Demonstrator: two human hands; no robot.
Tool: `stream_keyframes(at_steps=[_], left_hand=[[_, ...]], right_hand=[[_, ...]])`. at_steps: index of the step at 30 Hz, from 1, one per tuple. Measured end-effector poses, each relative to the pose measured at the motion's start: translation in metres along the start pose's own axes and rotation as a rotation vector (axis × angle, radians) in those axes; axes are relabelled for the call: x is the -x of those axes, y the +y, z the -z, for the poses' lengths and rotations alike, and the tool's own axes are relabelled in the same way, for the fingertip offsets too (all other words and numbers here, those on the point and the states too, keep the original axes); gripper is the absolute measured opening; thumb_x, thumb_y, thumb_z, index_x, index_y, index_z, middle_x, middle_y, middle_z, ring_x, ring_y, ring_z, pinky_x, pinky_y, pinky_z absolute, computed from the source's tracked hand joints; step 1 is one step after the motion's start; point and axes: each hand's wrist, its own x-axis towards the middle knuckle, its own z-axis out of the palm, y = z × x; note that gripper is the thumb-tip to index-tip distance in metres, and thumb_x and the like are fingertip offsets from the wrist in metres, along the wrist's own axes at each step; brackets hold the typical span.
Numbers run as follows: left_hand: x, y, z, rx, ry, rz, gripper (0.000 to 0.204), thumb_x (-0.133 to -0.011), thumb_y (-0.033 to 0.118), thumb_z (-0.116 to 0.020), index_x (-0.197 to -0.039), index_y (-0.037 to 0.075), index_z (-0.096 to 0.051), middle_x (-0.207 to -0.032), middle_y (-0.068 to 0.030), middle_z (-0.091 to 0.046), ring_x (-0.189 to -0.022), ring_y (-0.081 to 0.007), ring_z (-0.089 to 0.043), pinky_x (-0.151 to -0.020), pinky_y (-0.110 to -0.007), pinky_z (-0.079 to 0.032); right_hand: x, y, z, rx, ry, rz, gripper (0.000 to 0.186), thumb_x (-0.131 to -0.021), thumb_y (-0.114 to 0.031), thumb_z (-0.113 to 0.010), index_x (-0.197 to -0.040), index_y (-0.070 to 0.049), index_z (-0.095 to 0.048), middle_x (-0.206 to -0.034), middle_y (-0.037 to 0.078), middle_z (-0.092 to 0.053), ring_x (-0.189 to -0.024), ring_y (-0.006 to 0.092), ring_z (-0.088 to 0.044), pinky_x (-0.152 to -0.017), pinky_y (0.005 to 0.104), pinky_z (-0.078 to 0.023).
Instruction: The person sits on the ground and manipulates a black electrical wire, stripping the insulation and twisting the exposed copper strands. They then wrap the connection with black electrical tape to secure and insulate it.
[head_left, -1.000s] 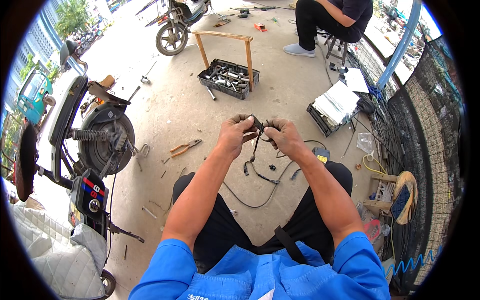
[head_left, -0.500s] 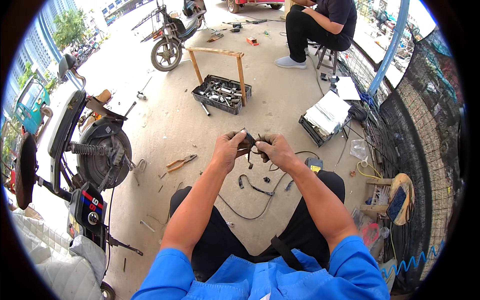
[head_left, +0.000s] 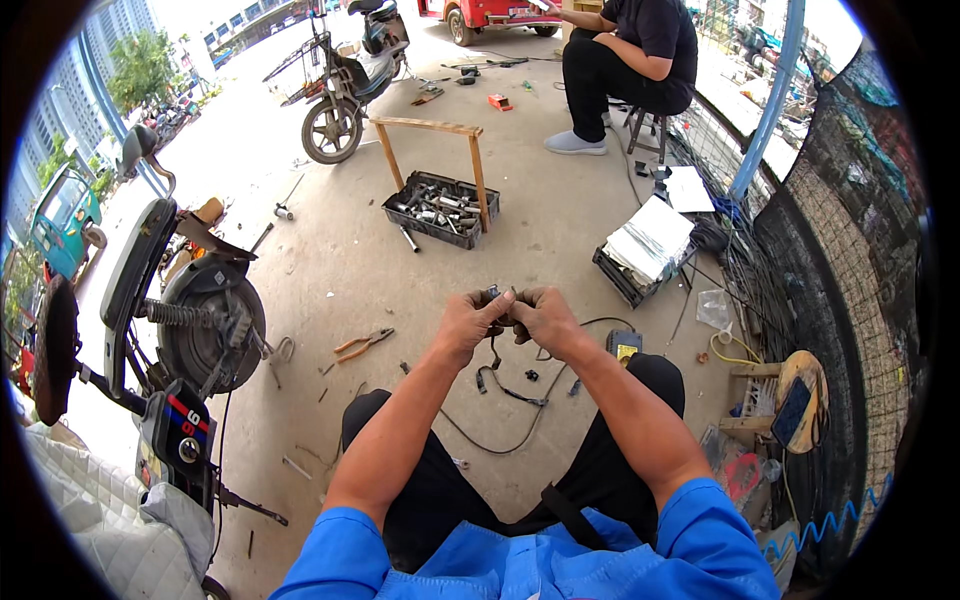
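Both my hands meet in front of my knees, fingers closed. My left hand [head_left: 468,322] pinches a small dark part [head_left: 492,292] whose kind is mostly hidden by the fingers. Against it, thumb touching thumb, my right hand [head_left: 548,318] grips the same piece or its lead. A short dark wire [head_left: 495,352] hangs below the fingers. On the ground under my hands lies a black cable [head_left: 500,452], with short pieces of black wire and connectors near it. Orange-handled pliers [head_left: 365,344] rest to the left of my left hand.
A black crate of metal sockets and tools [head_left: 440,232] with a wooden handle stands ahead. To the left is a partly dismantled scooter [head_left: 205,320]. A yellow-and-black box [head_left: 624,345] sits by my right knee. At the right, a crate holds white sheets [head_left: 650,238]. A person [head_left: 630,70] sits farther off.
My hands have drawn closer together, and the dark part between them is now more covered by the fingers. The view has shifted slightly. The seated person's arm is raised higher.
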Motion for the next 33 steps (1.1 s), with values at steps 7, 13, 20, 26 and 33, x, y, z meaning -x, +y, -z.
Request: stream_keyframes(at_steps=[7,13,20,26,33], left_hand=[[-0.004,-0.004,-0.003,0.017,0.075,-0.042,0.036,-0.094,0.037,-0.069,-0.095,0.0,-0.068,-0.082,-0.0051,-0.068,-0.07,-0.0134,-0.063,-0.067,-0.029,-0.053],[-0.003,-0.006,-0.004,-0.026,0.161,-0.092,0.033,-0.097,0.029,-0.061,-0.089,-0.002,-0.07,-0.076,-0.0059,-0.066,-0.063,-0.0119,-0.06,-0.061,-0.028,-0.052],[-0.004,-0.002,-0.002,-0.063,0.198,-0.119,0.033,-0.099,0.024,-0.054,-0.093,-0.005,-0.07,-0.074,-0.0064,-0.065,-0.062,-0.0117,-0.058,-0.057,-0.028,-0.048],[-0.003,-0.001,-0.002,-0.115,0.169,-0.156,0.028,-0.097,0.022,-0.057,-0.094,-0.004,-0.069,-0.072,-0.0039,-0.063,-0.061,-0.0095,-0.055,-0.056,-0.026,-0.045],[-0.001,-0.001,-0.005,-0.125,0.157,-0.183,0.019,-0.094,0.016,-0.063,-0.093,-0.003,-0.066,-0.069,-0.0004,-0.059,-0.06,-0.0079,-0.051,-0.056,-0.024,-0.041]], right_hand=[[0.001,-0.005,-0.006,-0.044,0.029,-0.006,0.026,-0.093,-0.016,-0.062,-0.087,0.009,-0.069,-0.073,0.009,-0.067,-0.058,0.0131,-0.061,-0.052,0.0283,-0.053],[-0.002,0.001,-0.002,-0.057,0.056,-0.073,0.026,-0.093,-0.015,-0.063,-0.087,0.009,-0.067,-0.072,0.01,-0.065,-0.059,0.014,-0.062,-0.051,0.0289,-0.054],[-0.005,0.001,-0.004,-0.103,0.066,-0.068,0.026,-0.094,-0.016,-0.063,-0.088,0.01,-0.067,-0.073,0.01,-0.066,-0.058,0.0145,-0.063,-0.052,0.0291,-0.055],[-0.006,-0.002,-0.002,0.014,0.053,-0.057,0.026,-0.095,-0.016,-0.062,-0.09,0.009,-0.067,-0.073,0.009,-0.066,-0.058,0.0136,-0.063,-0.052,0.0288,-0.055],[-0.001,-0.011,-0.002,0.052,0.009,-0.053,0.022,-0.098,-0.015,-0.06,-0.089,0.005,-0.065,-0.074,0.004,-0.061,-0.061,0.0101,-0.058,-0.053,0.0268,-0.053]])
